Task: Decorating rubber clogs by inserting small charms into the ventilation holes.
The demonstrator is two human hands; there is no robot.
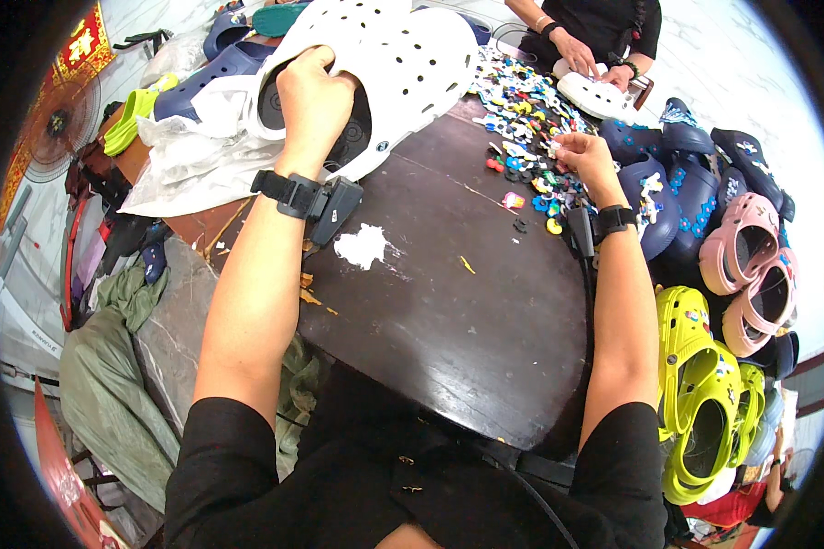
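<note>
My left hand (316, 101) is closed on a large white foam clog (398, 69) with round holes, held above the far left of the dark table. Its fingers reach into the foot opening and are partly hidden. A second white clog may overlap it; I cannot tell. At the edge of a pile of small colourful shoe charms (522, 105), my right hand (588, 165) has thumb and fingertips pinched on a small whitish shoe charm (555, 146). Several loose charms lie nearer on the table, among them a pink one (513, 199).
White plastic wrapping (192, 151) and navy clogs (211, 82) sit at the left. Navy, pink (742, 242) and lime-green clogs (700, 384) line the right side. Across the table, another person's hands (595, 69) work on a white clog (595, 96). A fan (59, 121) stands far left.
</note>
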